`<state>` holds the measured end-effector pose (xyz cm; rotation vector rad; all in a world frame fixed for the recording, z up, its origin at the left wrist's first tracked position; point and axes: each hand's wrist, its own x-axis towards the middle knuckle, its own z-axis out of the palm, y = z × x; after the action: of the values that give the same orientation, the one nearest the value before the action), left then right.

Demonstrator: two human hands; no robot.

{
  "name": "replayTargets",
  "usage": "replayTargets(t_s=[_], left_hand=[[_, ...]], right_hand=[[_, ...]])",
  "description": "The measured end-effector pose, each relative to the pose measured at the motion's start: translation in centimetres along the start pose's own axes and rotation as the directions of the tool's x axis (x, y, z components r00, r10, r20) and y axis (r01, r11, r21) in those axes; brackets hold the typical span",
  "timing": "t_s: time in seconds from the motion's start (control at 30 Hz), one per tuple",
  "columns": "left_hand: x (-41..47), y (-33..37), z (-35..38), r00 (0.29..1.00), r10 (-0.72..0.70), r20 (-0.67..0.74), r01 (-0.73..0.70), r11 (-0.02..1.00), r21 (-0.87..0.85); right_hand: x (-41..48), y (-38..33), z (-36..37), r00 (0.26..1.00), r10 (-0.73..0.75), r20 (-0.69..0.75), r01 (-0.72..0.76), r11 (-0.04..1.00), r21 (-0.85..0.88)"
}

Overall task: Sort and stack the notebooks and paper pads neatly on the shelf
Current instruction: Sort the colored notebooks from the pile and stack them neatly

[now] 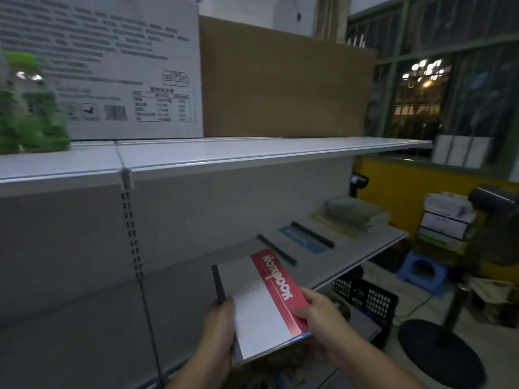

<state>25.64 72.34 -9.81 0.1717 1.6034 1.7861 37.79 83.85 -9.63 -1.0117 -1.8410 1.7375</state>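
Observation:
I hold a grey notebook (258, 307) with a red "Notebook" band and a black spine in both hands, just above the lower shelf (362, 256). My left hand (219, 329) grips its spine side, my right hand (323, 313) its red edge. Further right on the shelf lie a notebook with a black spine (276, 249), a blue notebook with a black spine (307, 238), and a stack of greenish pads (355, 214) on flat yellowish pads.
The upper shelf (224, 155) carries a printed white box (106, 68), a brown carton (283, 80) and green packs (31, 119). Right of the shelving stand a black crate (368, 301), a blue stool (424, 269), stacked boxes (446, 217) and a fan base (441, 352).

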Motion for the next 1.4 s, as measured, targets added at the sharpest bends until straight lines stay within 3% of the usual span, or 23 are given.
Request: replayTargets(t_s=[0.1, 0.33, 0.47, 0.6, 0.7, 0.83, 1.0, 1.1, 1.17, 1.27, 1.4], left_hand=[[3.8, -0.5, 3.9, 0.996, 0.069, -0.062, -0.063, 0.994, 0.092], [13.6, -0.9, 11.7, 0.996, 0.051, 0.066, -0.058, 0.992, 0.109], [17.5, 0.6, 14.4, 0.996, 0.091, 0.019, -0.093, 0.959, 0.266], [20.4, 0.7, 16.3, 0.978, 0.206, -0.042, -0.168, 0.886, 0.432], [22.2, 1.0, 17.5, 0.956, 0.284, -0.066, -0.221, 0.852, 0.475], [25.3, -0.3, 18.0, 0.975, 0.217, 0.058, -0.215, 0.831, 0.513], [25.4, -2.6, 17.8, 0.956, 0.276, 0.102, -0.259, 0.624, 0.737], [23.5, -2.7, 18.6, 0.938, 0.249, 0.241, -0.309, 0.287, 0.907], [23.0, -3.1, 18.9, 0.922, 0.298, 0.247, -0.314, 0.204, 0.927], [22.8, -3.7, 19.1, 0.884, 0.441, 0.154, -0.277, 0.231, 0.933], [22.3, -4.0, 19.2, 0.869, 0.489, 0.080, -0.318, 0.427, 0.847]], right_hand=[[3.2, 0.4, -2.5, 0.999, -0.002, -0.050, 0.001, 1.000, -0.029], [13.3, 0.4, -8.7, 0.982, 0.049, -0.184, -0.084, 0.978, -0.188], [18.8, -0.4, -11.5, 0.976, 0.016, -0.218, -0.086, 0.946, -0.313], [22.6, -0.8, -13.0, 0.985, -0.079, -0.151, -0.011, 0.856, -0.516], [25.9, -0.9, -14.1, 0.986, -0.130, -0.104, 0.055, 0.845, -0.532], [29.7, -0.2, -14.9, 0.984, -0.179, -0.024, 0.141, 0.844, -0.518], [32.2, 2.4, -15.5, 0.940, -0.331, 0.085, 0.304, 0.698, -0.648], [32.9, 3.2, -15.7, 0.928, -0.352, 0.125, 0.339, 0.653, -0.677], [33.2, 3.4, -15.8, 0.926, -0.344, 0.153, 0.351, 0.639, -0.685], [33.6, 3.7, -15.7, 0.903, -0.383, 0.193, 0.402, 0.599, -0.693], [33.8, 4.0, -15.9, 0.884, -0.418, 0.211, 0.441, 0.589, -0.678]])
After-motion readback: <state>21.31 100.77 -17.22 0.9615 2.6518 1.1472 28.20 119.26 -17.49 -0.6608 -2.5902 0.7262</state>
